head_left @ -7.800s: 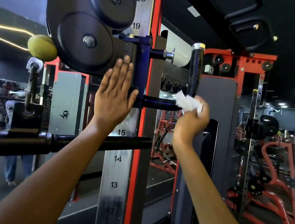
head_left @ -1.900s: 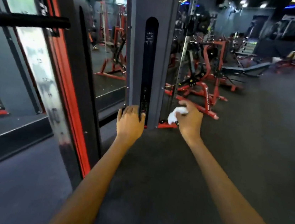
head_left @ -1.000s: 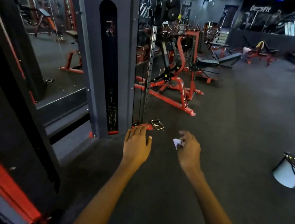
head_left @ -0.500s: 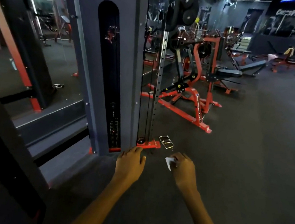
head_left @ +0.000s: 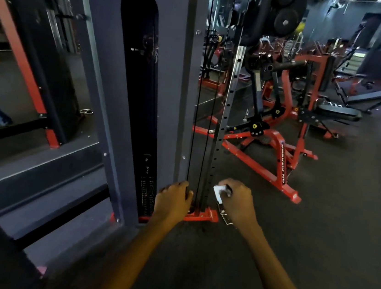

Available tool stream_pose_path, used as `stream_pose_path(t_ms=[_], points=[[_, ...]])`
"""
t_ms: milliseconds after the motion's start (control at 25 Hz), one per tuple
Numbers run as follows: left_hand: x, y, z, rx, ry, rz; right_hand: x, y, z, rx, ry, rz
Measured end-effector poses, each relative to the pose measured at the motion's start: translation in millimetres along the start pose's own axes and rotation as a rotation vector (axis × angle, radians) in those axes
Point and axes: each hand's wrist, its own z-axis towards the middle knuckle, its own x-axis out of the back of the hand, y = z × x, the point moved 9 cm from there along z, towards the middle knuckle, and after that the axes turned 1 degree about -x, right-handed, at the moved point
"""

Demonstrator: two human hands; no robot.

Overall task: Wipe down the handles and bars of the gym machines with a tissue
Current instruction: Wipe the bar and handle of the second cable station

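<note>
The right hand [head_left: 241, 204] clenches a white tissue [head_left: 218, 193] together with a metal cable handle [head_left: 224, 214] low by the floor; the tissue pokes out at the fingers' left side, the handle's chrome strap hanging under the palm. The left hand [head_left: 172, 202] curls at the black cable [head_left: 198, 97] beside the red base bracket [head_left: 202, 216], seemingly gripping it though blur hides the fingertips
</note>
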Motion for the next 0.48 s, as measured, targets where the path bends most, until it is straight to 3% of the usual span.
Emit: stream_pose_path(t_ms=[200, 400, 480], points=[[1.9, -8.8, 156.0, -0.028, 0.021, -0.090, -31.5, 12.5, 139.2, -0.017, 0.027, 0.085], [-40.1, 10.9, 273.2, -0.212, -0.170, -0.586, -56.1, 46.6, 226.7, -0.262, 0.047, 0.389], [-56.9, 15.3, 300.5, -0.259, -0.239, -0.678, -65.6, 64.0, 249.8, -0.328, 0.058, 0.411]])
